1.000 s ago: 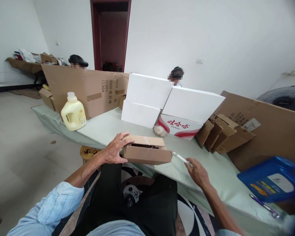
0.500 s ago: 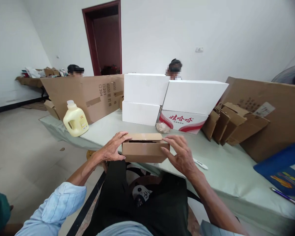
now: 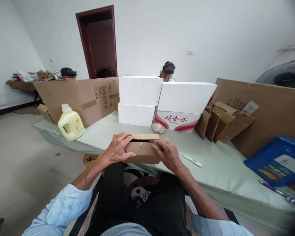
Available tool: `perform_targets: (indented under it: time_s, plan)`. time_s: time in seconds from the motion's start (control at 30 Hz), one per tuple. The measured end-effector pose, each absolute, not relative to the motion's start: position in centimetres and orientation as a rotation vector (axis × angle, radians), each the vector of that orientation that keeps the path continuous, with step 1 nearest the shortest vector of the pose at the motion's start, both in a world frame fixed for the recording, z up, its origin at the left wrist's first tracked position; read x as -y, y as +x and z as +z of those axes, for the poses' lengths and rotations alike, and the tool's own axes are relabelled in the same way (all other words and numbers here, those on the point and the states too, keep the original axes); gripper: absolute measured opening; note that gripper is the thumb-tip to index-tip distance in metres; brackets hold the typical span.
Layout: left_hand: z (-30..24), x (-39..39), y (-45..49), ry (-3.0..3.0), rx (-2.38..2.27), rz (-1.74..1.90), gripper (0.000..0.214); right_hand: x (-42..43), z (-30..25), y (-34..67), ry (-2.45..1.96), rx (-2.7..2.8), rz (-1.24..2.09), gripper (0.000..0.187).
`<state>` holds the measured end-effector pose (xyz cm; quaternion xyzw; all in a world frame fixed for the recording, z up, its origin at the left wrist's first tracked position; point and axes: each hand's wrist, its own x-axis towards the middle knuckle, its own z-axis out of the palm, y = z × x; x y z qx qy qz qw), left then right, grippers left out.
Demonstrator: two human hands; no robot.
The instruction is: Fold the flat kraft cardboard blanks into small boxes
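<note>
A small brown cardboard box (image 3: 142, 153) sits at the table's near edge in front of me, a dark gap showing under its raised back flap. My left hand (image 3: 119, 147) grips its left end, thumb on the front face and fingers over the top. At the right end, my right hand (image 3: 167, 152) holds the box with its thumb on the front and fingers at the flap. A white box-cutter-like tool (image 3: 190, 159) lies just right of my right hand. What is inside the box cannot be made out.
White boxes (image 3: 140, 91) stand stacked beyond, with a roll of clear tape (image 3: 159, 128) before them. A yellow jug (image 3: 71, 123) stands left. Folded cardboard (image 3: 218, 121), a blue jug (image 3: 276, 162) and a purple-handled tool (image 3: 272, 189) are right. Two people sit behind the boxes.
Both hands have moved inward over the box and now hold its ends more closely. The flap gap looks narrower at the ends. My view has turned slightly right.
</note>
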<state>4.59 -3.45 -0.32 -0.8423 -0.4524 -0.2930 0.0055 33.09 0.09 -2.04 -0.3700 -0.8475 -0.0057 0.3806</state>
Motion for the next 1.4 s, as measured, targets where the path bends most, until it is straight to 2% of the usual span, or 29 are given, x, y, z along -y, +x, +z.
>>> perform_targets:
  time_s: [0.3,0.5,0.63,0.83,0.93,1.17,1.4]
  plan:
    - [-0.6,2.5,5.8,-2.724,1.382,-1.128,0.026,0.9,-2.6,32.0,-0.986,2.126,-0.066,0.018]
    - [-0.5,1.8,6.1,-2.755,1.314,-1.144,0.012,0.9,-2.9,31.9,-1.007,2.083,0.017,0.015]
    - [-2.1,1.5,5.3,-2.765,1.202,-1.167,0.021,2.7,-2.9,31.1,-1.069,2.12,0.046,0.01]
    - [-3.9,-2.0,4.9,-2.774,1.14,-1.224,0.032,1.6,-3.4,30.7,-1.188,2.16,-0.021,0.013]
    - [-2.3,-0.2,5.9,-2.808,1.192,-1.213,0.029,2.0,-3.3,30.9,-1.13,2.109,0.048,0.01]
    - [-0.7,0.1,6.8,-2.733,1.323,-1.397,0.012,0.2,-3.3,31.1,-1.009,2.068,0.086,0.018]
    - [-1.1,1.0,6.8,-2.663,1.24,-1.419,0.016,0.4,-3.3,30.9,-1.026,2.088,0.055,0.022]
